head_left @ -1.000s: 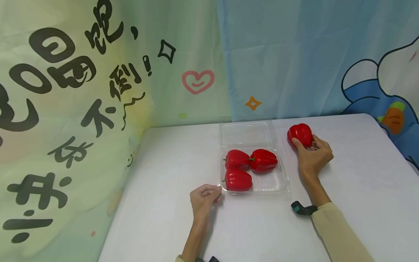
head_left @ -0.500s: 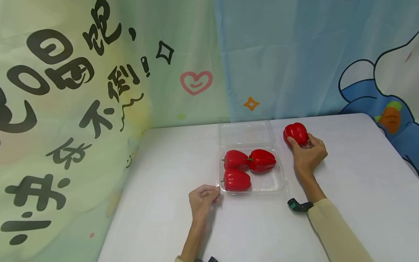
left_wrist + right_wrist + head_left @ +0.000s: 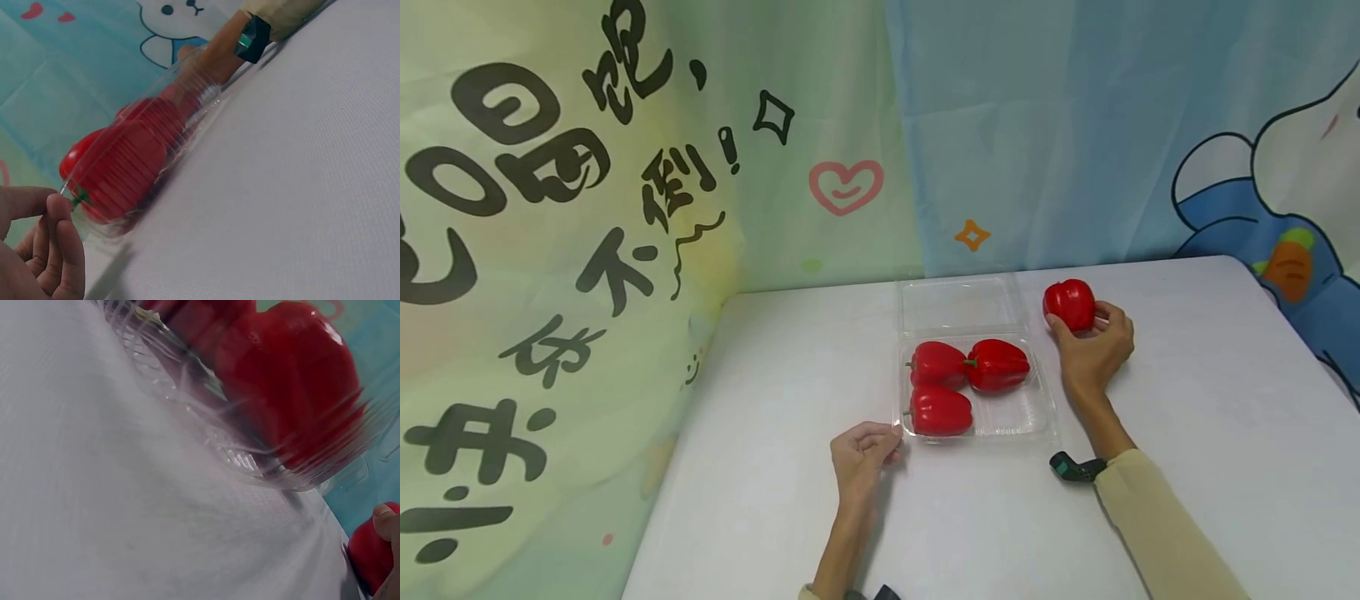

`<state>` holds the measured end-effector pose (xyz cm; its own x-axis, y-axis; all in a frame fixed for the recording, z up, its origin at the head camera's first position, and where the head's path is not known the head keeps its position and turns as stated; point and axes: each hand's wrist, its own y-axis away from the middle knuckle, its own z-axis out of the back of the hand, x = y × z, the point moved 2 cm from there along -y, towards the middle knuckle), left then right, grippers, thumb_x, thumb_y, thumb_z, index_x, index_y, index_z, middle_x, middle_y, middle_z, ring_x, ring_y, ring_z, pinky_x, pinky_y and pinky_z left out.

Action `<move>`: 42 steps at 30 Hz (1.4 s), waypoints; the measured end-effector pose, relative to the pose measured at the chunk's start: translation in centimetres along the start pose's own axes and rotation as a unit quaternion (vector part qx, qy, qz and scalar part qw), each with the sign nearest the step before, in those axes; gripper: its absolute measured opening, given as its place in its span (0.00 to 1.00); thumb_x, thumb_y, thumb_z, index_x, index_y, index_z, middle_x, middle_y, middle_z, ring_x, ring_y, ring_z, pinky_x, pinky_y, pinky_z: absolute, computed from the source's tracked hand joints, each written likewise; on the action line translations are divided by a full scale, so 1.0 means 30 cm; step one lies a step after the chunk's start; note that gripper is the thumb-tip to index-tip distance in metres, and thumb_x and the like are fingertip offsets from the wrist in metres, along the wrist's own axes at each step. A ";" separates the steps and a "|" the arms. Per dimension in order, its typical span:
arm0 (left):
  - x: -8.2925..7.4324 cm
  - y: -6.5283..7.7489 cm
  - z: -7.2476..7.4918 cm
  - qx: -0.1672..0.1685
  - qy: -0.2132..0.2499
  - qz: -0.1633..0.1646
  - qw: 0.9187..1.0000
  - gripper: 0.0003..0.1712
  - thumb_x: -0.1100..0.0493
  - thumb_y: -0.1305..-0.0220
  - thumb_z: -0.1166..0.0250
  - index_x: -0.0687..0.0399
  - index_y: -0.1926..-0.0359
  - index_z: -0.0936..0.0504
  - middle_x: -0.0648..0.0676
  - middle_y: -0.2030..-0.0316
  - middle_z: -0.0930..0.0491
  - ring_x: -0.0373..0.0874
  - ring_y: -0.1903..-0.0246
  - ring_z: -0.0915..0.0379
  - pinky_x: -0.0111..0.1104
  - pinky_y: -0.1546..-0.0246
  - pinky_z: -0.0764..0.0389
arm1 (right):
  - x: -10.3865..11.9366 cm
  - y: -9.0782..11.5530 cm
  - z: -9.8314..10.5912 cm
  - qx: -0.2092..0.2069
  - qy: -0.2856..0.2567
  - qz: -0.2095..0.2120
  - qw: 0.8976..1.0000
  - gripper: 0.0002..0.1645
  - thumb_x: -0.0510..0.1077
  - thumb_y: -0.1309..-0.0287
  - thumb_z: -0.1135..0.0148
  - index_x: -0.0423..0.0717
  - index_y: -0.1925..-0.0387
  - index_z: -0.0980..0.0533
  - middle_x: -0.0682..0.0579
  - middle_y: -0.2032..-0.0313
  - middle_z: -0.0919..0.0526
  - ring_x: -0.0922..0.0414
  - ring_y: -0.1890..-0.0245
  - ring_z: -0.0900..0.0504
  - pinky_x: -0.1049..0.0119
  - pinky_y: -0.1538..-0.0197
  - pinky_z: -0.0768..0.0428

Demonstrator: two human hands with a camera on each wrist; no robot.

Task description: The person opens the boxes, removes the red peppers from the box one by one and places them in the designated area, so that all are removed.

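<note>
In the head view, a clear plastic clamshell box lies with its lid folded back. Three red bell peppers are inside: one at the back left, one at the back right and one at the front left. My left hand pinches the box's near left corner; the left wrist view shows thumb and finger on the thin rim. To the right of the box, my right hand grips another red bell pepper between thumb and fingers.
A white-covered table carries everything. Behind and to the left hangs a printed curtain with black lettering and cartoon figures. The box's front right section shows bare plastic.
My right hand has moved a little to the left with its bell pepper, nearer the box. The left hand stays at the box corner. The head view has shifted slightly.
</note>
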<state>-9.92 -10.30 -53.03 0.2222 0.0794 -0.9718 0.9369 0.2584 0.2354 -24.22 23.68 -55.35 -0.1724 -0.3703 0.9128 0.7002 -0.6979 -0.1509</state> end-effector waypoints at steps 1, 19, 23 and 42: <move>0.000 0.000 0.000 0.000 0.000 0.000 1.000 0.08 0.65 0.35 0.23 0.69 0.63 0.11 0.65 0.69 0.08 0.40 0.77 0.17 0.27 0.68 0.13 | 0.001 0.001 0.000 0.001 0.001 -0.001 1.000 0.46 0.57 0.37 0.20 0.54 0.23 0.31 0.52 0.26 0.25 0.53 0.28 0.26 0.53 0.24 0.20; -0.002 -0.006 -0.003 0.007 -0.003 -0.004 1.000 0.06 0.65 0.35 0.23 0.67 0.63 0.11 0.65 0.69 0.08 0.41 0.76 0.16 0.27 0.67 0.13 | 0.001 0.007 0.012 0.017 -0.008 0.007 1.000 0.49 0.54 0.38 0.20 0.48 0.23 0.34 0.48 0.26 0.26 0.51 0.28 0.27 0.53 0.23 0.22; -0.005 -0.007 -0.003 0.007 -0.005 -0.006 1.000 0.06 0.65 0.35 0.23 0.67 0.63 0.10 0.66 0.69 0.09 0.41 0.76 0.16 0.27 0.67 0.13 | 0.005 0.008 0.016 0.023 -0.009 0.000 1.000 0.49 0.55 0.38 0.20 0.49 0.23 0.34 0.49 0.26 0.26 0.52 0.28 0.26 0.54 0.22 0.22; 0.000 -0.003 0.002 0.008 0.000 -0.012 1.000 0.06 0.66 0.35 0.24 0.67 0.63 0.11 0.66 0.69 0.09 0.43 0.76 0.16 0.27 0.68 0.13 | 0.015 0.025 0.068 0.030 0.001 -0.040 0.999 0.49 0.63 0.36 0.23 0.52 0.21 0.34 0.48 0.25 0.26 0.51 0.29 0.27 0.52 0.25 0.21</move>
<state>-9.99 -10.37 -53.06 0.1994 0.0728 -0.9772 0.9462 0.2450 0.2113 -22.34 24.24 -54.27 -0.2309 -0.3161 0.9202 0.7249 -0.6867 -0.0540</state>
